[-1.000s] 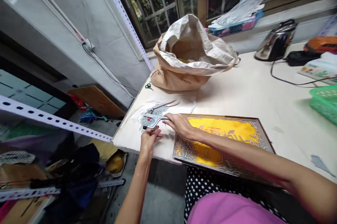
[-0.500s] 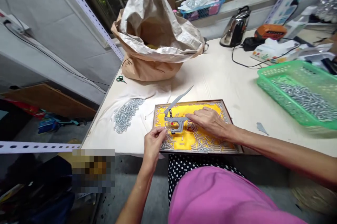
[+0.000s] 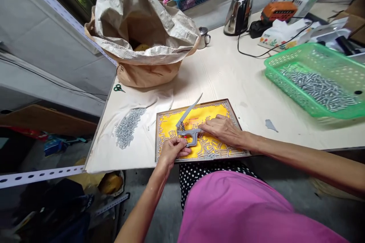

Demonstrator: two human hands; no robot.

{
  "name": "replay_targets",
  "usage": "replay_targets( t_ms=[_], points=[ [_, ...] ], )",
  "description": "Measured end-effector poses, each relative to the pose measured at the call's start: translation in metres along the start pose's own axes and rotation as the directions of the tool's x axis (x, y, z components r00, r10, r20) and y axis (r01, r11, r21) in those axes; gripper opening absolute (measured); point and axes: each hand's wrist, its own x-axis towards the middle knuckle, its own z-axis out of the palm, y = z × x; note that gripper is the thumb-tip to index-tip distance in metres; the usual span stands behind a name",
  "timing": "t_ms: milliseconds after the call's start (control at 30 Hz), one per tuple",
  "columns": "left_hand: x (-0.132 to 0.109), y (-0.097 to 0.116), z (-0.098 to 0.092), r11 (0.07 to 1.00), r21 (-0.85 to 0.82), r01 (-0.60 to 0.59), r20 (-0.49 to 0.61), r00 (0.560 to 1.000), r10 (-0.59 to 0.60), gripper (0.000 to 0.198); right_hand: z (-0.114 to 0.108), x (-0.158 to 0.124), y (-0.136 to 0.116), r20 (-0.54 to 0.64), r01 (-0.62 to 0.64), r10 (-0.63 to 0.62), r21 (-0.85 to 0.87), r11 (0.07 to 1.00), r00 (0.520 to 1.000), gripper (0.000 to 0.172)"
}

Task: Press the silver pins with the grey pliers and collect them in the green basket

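Grey snap-fastener pliers (image 3: pixel 192 136), with a spring and a long raised handle, are over a shallow tray (image 3: pixel 234 115) with a yellow base. My right hand (image 3: pixel 224 131) is closed on the pliers' other handle; its grip is partly hidden. My left hand (image 3: pixel 173 148) is at the jaw end, thumb and forefinger pinched together beside a small red part. Whatever those fingers hold is too small to make out. Many short silvery metal pins (image 3: pixel 212 148) lie in the tray, thickest along the near side.
A pile of similar metal pieces (image 3: pixel 128 129) lies left of the tray, scissors (image 3: pixel 118 88) behind it. A big open paper sack (image 3: pixel 151 73) stands at the back. At right are a green basket (image 3: pixel 308 102) of metal pieces, a kettle (image 3: pixel 238 11) and a grey scrap (image 3: pixel 270 125).
My left hand has shifted closer under the pliers' jaw, fingers more curled. The right hand keeps its hold on the pliers. The camera view has swung slightly, moving the surroundings left and up.
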Motion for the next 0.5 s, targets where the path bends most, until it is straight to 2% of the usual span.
replay_targets(
  t_ms=[167,267,500],
  points=[
    [0.0023,0.0067,0.0004,0.998,0.018,0.065,0.045,0.997,-0.065,0.020,0.0016,0.0003,0.0026,0.010,-0.007,0.007,-0.012,1.000,1.000,0.031],
    [0.0033,0.0094,0.0027,0.995,0.001,0.102,0.020,0.995,-0.102,0.021,0.0014,-0.0006,0.0022,0.012,-0.006,0.007,-0.048,0.999,1.000,0.029],
    [-0.0023,0.0044,0.0080,1.000,0.001,0.021,-0.036,0.999,-0.021,0.020,-0.0063,-0.0041,-0.0042,0.008,0.002,-0.001,-0.084,0.996,1.000,0.029]
  ],
)
